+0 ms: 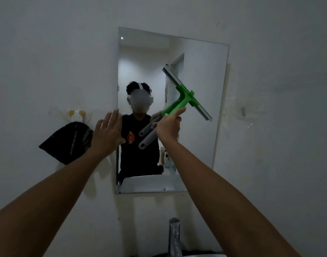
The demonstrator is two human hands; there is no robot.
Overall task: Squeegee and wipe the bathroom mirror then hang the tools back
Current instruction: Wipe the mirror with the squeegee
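A frameless rectangular mirror hangs on the white wall. My right hand grips the grey-and-green handle of a green squeegee. Its blade runs diagonally from upper left to lower right across the mirror's middle right. Whether the blade touches the glass I cannot tell. My left hand is flat with fingers spread at the mirror's left edge, holding nothing. A dark cloth hangs from a small yellow-and-white wall hook left of the mirror.
A chrome tap rises at the bottom centre, below the mirror. A small grey wall hook sits on the wall right of the mirror. The mirror reflects a person in a dark shirt and a white basin.
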